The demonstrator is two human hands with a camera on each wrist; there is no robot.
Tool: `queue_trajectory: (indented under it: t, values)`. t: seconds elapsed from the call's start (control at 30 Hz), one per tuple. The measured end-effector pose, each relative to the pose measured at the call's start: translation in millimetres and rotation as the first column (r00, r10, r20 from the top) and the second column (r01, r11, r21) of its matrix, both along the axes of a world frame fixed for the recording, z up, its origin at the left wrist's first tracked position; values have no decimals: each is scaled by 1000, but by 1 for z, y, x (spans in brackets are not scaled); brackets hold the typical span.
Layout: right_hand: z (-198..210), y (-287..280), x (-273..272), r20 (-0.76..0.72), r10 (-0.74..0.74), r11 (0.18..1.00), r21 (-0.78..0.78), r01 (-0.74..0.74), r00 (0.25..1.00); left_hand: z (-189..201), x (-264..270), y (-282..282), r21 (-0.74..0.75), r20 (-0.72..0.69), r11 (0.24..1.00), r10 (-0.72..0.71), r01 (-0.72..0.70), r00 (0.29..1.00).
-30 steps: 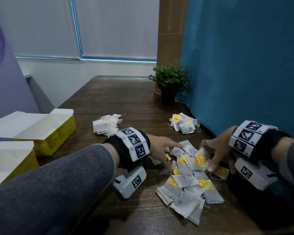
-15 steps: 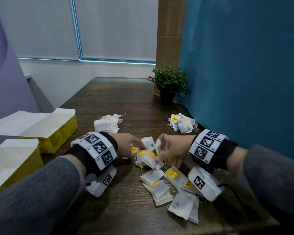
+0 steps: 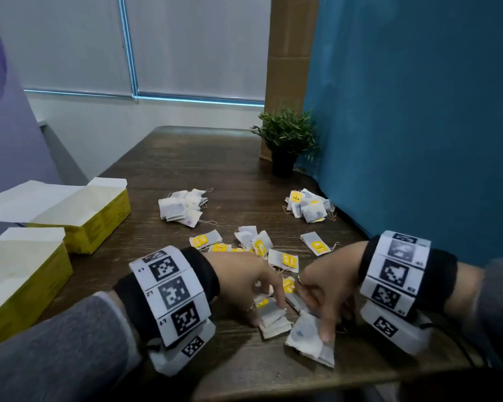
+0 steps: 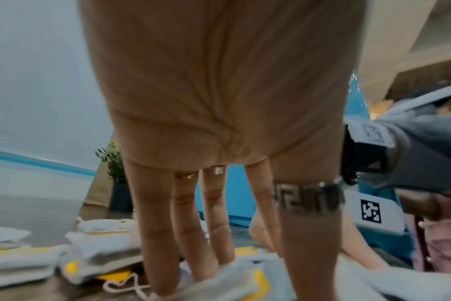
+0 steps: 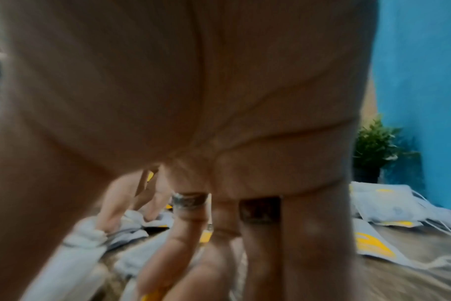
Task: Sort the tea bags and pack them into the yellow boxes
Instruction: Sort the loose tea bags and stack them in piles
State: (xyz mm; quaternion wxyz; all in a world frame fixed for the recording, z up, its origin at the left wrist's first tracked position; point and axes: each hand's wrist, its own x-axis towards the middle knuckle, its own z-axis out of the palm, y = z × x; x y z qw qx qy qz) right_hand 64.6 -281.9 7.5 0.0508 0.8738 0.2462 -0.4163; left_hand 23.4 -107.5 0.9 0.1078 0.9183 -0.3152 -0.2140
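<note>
Near the front edge of the dark wooden table (image 3: 186,158), the left hand (image 3: 244,281) presses straight, spread fingers down on a small stack of white paper tea bags (image 3: 273,322). Just right of it, the right hand (image 3: 328,288) holds straight fingers down on another flat white tea bag (image 3: 305,336). More bags with yellow tags (image 3: 286,260) lie just behind. The open yellow cardboard boxes (image 3: 99,216) wait by the left edge, nearer the left hand.

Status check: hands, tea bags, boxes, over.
Left hand and right hand press straight fingers on loose tea bags. Yellow boxes open, apparently empty. Nothing blocking.
</note>
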Motion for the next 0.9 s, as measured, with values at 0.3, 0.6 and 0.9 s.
queue_trajectory:
  t: [0.3, 0.6, 0.9]
  values:
    - [-1, 23, 33, 138, -126, 940, 334, 73, 982, 2, 21, 44, 31, 41, 979, 201, -202, 979]
    - [-14, 45, 48, 200, -112, 907, 420, 19, 973, -1, 25, 37, 43, -3, 963, 265, -264, 964]
    - [-12, 39, 39, 188, 7, 901, 425, -87, 982, 13, 28, 67, -465, -209, 756, 411, -460, 887]
